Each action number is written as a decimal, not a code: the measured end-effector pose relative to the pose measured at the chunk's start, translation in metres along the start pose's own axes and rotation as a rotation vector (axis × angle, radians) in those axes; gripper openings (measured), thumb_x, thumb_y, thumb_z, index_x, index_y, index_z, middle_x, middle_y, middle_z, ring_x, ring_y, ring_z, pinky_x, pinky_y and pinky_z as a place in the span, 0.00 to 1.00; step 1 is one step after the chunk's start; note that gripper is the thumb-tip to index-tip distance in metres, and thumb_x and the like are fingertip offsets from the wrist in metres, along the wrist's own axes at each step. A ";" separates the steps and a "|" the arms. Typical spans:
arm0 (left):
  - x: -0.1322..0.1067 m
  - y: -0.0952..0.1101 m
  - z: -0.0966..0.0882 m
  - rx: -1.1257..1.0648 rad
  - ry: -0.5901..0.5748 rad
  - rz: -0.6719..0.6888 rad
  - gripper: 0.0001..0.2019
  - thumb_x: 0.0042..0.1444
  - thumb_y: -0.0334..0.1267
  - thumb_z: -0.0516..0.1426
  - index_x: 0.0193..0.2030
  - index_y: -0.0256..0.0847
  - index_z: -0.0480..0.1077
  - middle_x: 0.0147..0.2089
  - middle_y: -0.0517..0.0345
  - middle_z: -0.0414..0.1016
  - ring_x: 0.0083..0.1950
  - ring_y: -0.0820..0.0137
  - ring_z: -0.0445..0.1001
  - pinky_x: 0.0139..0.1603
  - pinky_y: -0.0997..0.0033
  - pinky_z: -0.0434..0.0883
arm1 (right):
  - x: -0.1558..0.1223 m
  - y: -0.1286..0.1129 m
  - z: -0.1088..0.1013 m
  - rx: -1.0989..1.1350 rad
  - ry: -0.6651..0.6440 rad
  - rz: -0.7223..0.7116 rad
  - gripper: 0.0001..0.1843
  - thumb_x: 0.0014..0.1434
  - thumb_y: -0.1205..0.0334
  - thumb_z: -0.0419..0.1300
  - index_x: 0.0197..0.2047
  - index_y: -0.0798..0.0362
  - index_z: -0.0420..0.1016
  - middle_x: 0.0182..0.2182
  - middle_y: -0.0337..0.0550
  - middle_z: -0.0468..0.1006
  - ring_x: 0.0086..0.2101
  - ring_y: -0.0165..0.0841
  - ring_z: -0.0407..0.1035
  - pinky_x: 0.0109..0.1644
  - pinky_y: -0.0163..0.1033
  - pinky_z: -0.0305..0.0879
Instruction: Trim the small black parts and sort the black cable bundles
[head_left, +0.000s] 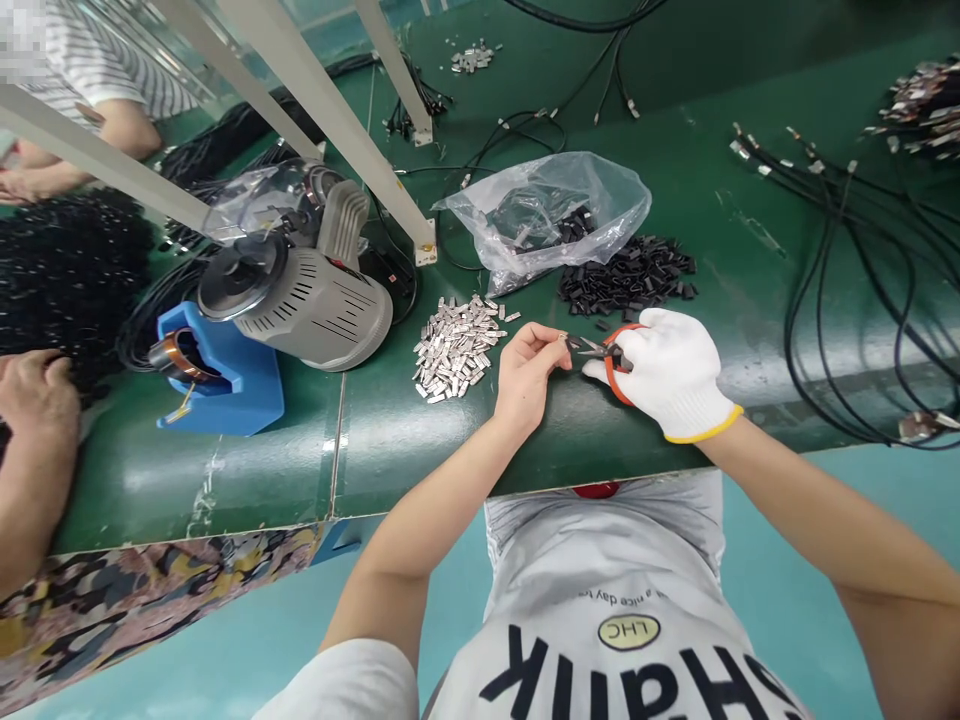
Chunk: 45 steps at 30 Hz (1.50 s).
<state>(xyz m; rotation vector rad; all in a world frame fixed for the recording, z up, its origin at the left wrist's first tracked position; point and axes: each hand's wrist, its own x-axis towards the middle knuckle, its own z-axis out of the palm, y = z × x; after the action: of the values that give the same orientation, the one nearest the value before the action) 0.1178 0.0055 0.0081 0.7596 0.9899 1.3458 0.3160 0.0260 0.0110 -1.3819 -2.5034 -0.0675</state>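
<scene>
My bare left hand (pixel 525 375) pinches a small dark piece (pixel 568 343), too small to make out in detail, between thumb and fingertips. In a white knitted glove with a yellow cuff, my right hand (pixel 671 370) is closed around pliers (pixel 616 388) with orange-red handles. The jaws point left and meet or nearly meet the small piece; whether they grip it I cannot tell. Just beyond my right hand lies a heap of small black plastic sleeves (pixel 630 278). A pile of small silvery metal connectors (pixel 456 348) sits left of my left hand.
A clear plastic bag (pixel 555 215) holds more black sleeves. Left stand a grey fan-like machine (pixel 315 305) and a blue tape dispenser (pixel 259 385). White posts (pixel 352 110) rise from the green bench (pixel 390 450). Black cables (pixel 825 240) lie right. Another person's hand (pixel 37 390) is at far left.
</scene>
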 end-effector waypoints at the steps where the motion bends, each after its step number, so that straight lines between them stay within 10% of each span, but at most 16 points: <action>1: 0.000 -0.001 0.000 0.002 -0.001 0.000 0.08 0.53 0.36 0.67 0.34 0.39 0.71 0.29 0.62 0.72 0.29 0.77 0.70 0.37 0.73 0.68 | 0.000 -0.001 0.000 -0.013 0.002 0.003 0.24 0.64 0.42 0.57 0.33 0.55 0.77 0.25 0.50 0.75 0.34 0.43 0.64 0.42 0.46 0.51; 35: -0.001 -0.003 0.002 0.124 -0.060 0.197 0.14 0.49 0.43 0.72 0.36 0.39 0.75 0.39 0.57 0.76 0.33 0.74 0.76 0.41 0.68 0.74 | -0.002 -0.001 0.001 0.015 -0.132 0.157 0.33 0.63 0.32 0.54 0.35 0.55 0.80 0.26 0.52 0.78 0.31 0.42 0.71 0.35 0.42 0.46; 45: -0.008 0.019 0.007 0.450 -0.162 0.479 0.05 0.54 0.40 0.69 0.33 0.45 0.79 0.38 0.53 0.79 0.44 0.64 0.78 0.51 0.58 0.74 | 0.004 0.014 -0.046 1.082 -0.695 0.323 0.29 0.58 0.31 0.58 0.27 0.51 0.75 0.16 0.39 0.71 0.20 0.31 0.62 0.28 0.38 0.56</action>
<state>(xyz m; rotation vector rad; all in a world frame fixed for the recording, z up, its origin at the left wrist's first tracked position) 0.1165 0.0001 0.0291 1.4967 1.0312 1.4474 0.3353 0.0289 0.0547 -1.3327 -2.0044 1.7773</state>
